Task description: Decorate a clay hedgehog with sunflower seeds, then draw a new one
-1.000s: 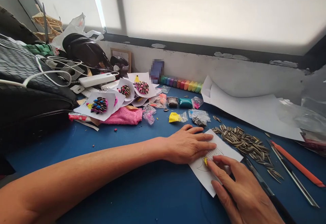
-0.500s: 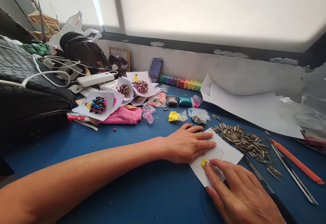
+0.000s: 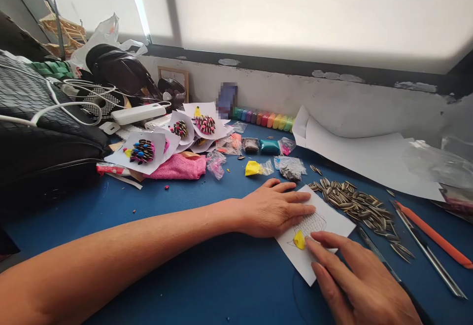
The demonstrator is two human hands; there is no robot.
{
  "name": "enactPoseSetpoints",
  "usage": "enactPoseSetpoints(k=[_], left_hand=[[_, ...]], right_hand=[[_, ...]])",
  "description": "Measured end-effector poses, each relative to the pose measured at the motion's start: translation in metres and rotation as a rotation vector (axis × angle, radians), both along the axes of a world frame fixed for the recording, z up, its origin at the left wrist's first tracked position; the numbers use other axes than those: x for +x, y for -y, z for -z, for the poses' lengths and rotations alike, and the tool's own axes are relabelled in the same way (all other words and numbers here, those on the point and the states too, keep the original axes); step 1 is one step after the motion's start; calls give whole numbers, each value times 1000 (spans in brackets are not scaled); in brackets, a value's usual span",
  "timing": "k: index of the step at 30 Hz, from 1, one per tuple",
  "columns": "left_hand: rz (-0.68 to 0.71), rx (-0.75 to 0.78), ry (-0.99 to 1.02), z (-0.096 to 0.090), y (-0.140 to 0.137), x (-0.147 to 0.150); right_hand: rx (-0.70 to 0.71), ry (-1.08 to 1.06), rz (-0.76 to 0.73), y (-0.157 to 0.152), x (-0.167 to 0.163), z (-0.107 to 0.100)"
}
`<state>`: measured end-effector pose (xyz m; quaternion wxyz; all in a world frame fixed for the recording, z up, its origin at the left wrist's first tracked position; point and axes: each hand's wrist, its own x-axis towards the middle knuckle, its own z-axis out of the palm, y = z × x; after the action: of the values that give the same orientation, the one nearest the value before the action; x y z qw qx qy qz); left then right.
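A small white sheet of paper (image 3: 334,220) with a pencil-like drawing of a scaly shape lies on the blue table. On the drawing's lower left sits a flattened dab of yellow clay (image 3: 299,239). My left hand (image 3: 275,210) rests flat with fingers spread, pressing the upper left of the sheet. My right hand (image 3: 360,278) hovers at the sheet's lower right, its fingers apart and bent, the index fingertip at or just beside the yellow clay. Part of the drawing is covered by my left fingers.
Striped sunflower seeds (image 3: 354,204) lie heaped right of the sheet. Beyond them are an orange tool (image 3: 434,234) and a pen (image 3: 430,251). Behind stand clay packets, including opened yellow clay (image 3: 253,168), and a row of coloured clay (image 3: 264,118). Seed-covered pieces on paper (image 3: 142,152) lie left, by a pink towel (image 3: 179,166).
My right hand has drawn back slightly to the right and down, off the yellow clay, which shows more fully and looks flatter. My left hand stays in place.
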<state>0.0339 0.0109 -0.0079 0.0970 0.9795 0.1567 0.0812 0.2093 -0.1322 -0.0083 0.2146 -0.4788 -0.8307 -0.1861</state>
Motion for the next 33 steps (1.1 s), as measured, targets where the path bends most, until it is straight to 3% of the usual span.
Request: enactPoseSetpoints(k=[19, 26, 33], left_hand=[[13, -3, 31, 2, 0, -1], [7, 6, 24, 3, -1, 0], [4, 18, 49, 4, 0, 0]], right_hand=[[106, 242, -61, -12, 0, -13], [101, 94, -109, -8, -1, -11], [38, 98, -7, -7, -3, -2]])
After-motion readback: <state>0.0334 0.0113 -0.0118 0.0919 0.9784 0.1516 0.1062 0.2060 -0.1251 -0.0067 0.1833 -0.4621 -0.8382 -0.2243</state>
